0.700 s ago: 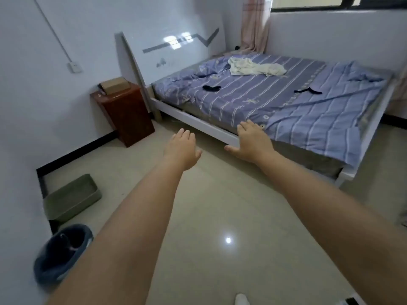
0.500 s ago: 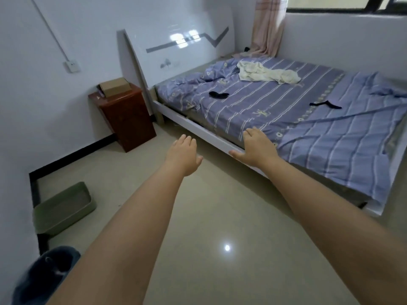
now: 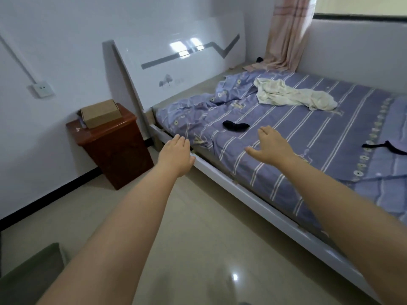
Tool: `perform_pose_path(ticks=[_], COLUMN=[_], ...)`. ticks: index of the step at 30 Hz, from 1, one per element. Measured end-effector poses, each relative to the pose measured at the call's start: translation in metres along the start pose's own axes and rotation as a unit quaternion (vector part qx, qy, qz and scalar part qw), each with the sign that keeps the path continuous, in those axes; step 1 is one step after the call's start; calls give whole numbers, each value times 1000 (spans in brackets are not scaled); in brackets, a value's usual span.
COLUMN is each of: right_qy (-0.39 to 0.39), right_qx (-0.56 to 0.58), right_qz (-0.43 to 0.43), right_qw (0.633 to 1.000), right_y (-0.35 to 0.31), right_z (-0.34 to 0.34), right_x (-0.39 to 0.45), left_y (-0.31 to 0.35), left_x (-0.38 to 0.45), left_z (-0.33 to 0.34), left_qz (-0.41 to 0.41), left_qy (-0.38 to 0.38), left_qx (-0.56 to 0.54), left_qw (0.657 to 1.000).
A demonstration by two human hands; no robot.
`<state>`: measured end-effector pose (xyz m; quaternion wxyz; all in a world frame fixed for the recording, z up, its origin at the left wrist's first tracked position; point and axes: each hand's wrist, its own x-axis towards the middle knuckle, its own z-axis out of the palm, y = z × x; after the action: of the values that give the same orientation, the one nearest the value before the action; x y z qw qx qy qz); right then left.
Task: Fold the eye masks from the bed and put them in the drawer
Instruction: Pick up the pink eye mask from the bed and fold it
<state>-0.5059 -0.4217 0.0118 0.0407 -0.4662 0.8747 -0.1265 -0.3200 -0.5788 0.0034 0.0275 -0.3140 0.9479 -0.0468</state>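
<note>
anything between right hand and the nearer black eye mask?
Nothing: head view shows only bare striped sheet between the right hand and the black eye mask. Hand open, not touching it.

Bed (image 3: 253, 190) runs 5 to 12 o'clock along the right, headboard (image 3: 176, 69) at 12. Nightstand (image 3: 114, 146) just left of the headboard at 10, box (image 3: 100, 113) on top. On the bed: near eye mask (image 3: 235, 126) at 1, second eye mask (image 3: 385, 147) at 3, well apart; crumpled cloth (image 3: 293, 95) behind them. Bin (image 3: 30, 280) on the floor at 7.
</note>
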Motion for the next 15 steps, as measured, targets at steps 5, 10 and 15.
perform_pose_path(ticks=[5,10,15], right_qy=[-8,-40,-119], right_qx=[13,33,52], right_qz=[43,95,180], right_qw=[999,994,975], right_y=[33,86,132], right_z=[33,77,119], right_x=[144,291,389], left_y=[-25,-39,-49], left_x=[166,334,460], left_z=[28,59,93], left_qz=[51,83,128], left_qy=[-12,-49,-135], left_qx=[5,-12,-11], left_qw=[999,995,983])
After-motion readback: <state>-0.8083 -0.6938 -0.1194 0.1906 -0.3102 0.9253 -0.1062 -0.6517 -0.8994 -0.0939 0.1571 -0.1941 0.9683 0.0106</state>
